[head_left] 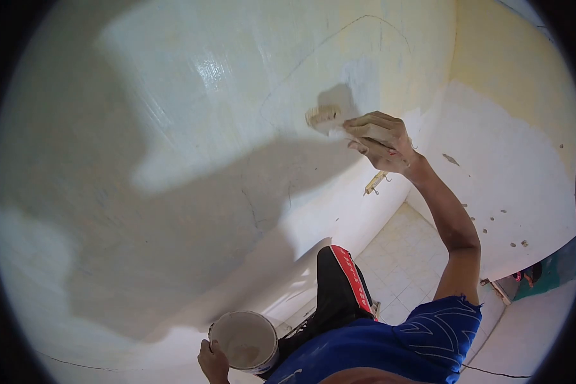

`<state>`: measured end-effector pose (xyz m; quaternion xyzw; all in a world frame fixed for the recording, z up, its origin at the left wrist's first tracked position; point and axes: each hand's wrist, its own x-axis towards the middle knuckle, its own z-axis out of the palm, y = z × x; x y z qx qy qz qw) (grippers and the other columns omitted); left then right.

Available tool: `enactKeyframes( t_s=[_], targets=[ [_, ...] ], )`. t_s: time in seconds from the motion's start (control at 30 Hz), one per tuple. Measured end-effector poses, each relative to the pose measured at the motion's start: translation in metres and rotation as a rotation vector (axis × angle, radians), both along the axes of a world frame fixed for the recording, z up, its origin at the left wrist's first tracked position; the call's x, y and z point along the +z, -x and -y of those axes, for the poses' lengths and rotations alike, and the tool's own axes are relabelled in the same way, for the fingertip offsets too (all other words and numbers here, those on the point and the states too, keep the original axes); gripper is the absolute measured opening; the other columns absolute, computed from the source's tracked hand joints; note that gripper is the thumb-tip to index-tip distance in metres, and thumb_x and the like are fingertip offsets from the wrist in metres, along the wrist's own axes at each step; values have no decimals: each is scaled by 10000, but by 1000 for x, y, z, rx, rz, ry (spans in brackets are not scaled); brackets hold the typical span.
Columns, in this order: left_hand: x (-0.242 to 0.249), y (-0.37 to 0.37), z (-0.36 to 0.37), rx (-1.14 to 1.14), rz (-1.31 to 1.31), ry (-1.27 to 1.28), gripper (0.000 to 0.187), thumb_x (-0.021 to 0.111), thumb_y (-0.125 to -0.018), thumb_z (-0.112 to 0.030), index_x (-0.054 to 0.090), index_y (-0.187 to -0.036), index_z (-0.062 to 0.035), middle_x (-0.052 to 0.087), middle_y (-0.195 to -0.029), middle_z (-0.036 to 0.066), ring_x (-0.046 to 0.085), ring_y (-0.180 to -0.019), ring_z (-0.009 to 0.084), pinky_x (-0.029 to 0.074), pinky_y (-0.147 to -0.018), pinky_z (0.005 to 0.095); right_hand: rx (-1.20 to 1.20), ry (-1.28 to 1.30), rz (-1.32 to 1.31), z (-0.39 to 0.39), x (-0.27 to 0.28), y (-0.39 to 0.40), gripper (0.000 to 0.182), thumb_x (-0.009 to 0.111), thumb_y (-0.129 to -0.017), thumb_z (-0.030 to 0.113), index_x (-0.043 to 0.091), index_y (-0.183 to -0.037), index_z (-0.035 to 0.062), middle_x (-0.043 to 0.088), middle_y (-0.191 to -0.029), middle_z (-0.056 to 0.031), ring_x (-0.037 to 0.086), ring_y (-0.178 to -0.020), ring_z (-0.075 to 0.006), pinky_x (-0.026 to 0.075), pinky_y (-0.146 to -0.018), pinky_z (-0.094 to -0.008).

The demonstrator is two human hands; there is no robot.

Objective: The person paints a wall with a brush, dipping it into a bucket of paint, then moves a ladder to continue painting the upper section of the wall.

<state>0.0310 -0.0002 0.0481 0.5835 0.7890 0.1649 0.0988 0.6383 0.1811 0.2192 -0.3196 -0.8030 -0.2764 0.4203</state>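
Note:
My right hand (383,141) is raised near the wall (237,83), its fingers closed on the handle of a wide brush (324,118). The brush head is beside a damp-looking pale patch of the wall; whether the bristles touch it I cannot tell. Low at the front, my left hand (212,361) grips the left rim of a white bucket (244,339). Pale material shows inside the bucket.
A wooden strip with hooks (375,183) is on the wall below my right forearm. Tiled floor (400,269) lies beneath. The right wall (512,173) has several small holes. A cable (493,372) runs at the bottom right.

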Motion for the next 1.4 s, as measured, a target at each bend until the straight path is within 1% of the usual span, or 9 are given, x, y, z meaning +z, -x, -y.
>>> enactKeyframes(
  t_s=[0.1, 0.37, 0.43, 0.53, 0.7, 0.9, 1.17, 1.27, 1.4],
  targets=[
    [-1, 1, -1, 16, -5, 25, 346, 557, -960, -249, 517, -801, 56, 581, -734, 302, 556, -689, 510, 414, -638, 553, 268, -65, 61, -12, 38, -6, 220, 797, -734, -37, 741, -939, 20, 737, -1101, -147, 737, -965, -287, 631, -704, -355],
    [-2, -9, -7, 22, 15, 17, 310, 575, -961, -228, 531, -808, 39, 615, -754, 290, 583, -713, 513, 423, -653, 567, -153, -26, 164, -17, 160, -31, 211, 778, -863, 58, 754, -1070, 92, 747, -1104, -69, 738, -908, -231, 620, -782, -307],
    [4, -16, -9, 8, 12, 26, 309, 572, -961, -227, 528, -808, 38, 613, -753, 291, 582, -715, 515, 423, -653, 566, -185, -565, 233, -12, 180, -25, 164, 767, -861, 58, 723, -1016, 24, 742, -963, -71, 722, -735, -188, 600, -605, -286],
    [6, -16, -7, 2, 14, 22, 309, 567, -963, -225, 525, -807, 38, 610, -751, 293, 581, -715, 516, 424, -650, 561, -516, -211, -294, -14, 137, -23, 272, 789, -854, 66, 747, -1121, 102, 749, -1096, -67, 741, -899, -221, 599, -788, -305],
    [2, -11, 1, 34, 27, 31, 311, 566, -966, -225, 523, -804, 37, 607, -745, 290, 578, -700, 509, 422, -638, 551, -91, -72, -418, -15, 23, 0, 230, 782, -845, 55, 746, -1071, 41, 738, -1057, -124, 734, -828, -264, 599, -715, -326],
    [2, -11, -6, 19, 69, 11, 314, 559, -970, -224, 526, -806, 42, 600, -734, 289, 572, -682, 498, 419, -633, 547, 7, -95, 17, 2, -23, -5, 264, 827, -749, 43, 763, -1001, 84, 747, -1064, -71, 735, -905, -215, 628, -735, -308],
    [5, -13, -8, -8, 37, 12, 307, 558, -967, -233, 553, -823, 39, 624, -763, 293, 597, -738, 516, 436, -662, 561, -243, -160, 89, -18, 172, -25, 318, 795, -820, 63, 756, -1129, 124, 750, -1057, -66, 728, -865, -223, 603, -714, -313],
    [6, -15, -8, -9, 20, 23, 307, 556, -965, -237, 556, -823, 35, 634, -783, 298, 603, -755, 524, 441, -674, 569, -347, -607, 304, -20, 218, -19, 179, 774, -850, 44, 724, -1022, 31, 741, -968, -80, 722, -732, -187, 602, -638, -270],
    [0, -12, -8, 17, 48, 24, 308, 555, -965, -241, 557, -825, 33, 637, -791, 300, 606, -762, 527, 441, -677, 575, -139, -488, -133, -15, 206, 7, 185, 730, -854, -38, 723, -1029, 22, 733, -950, -86, 723, -794, -169, 596, -667, -279]
  ],
)
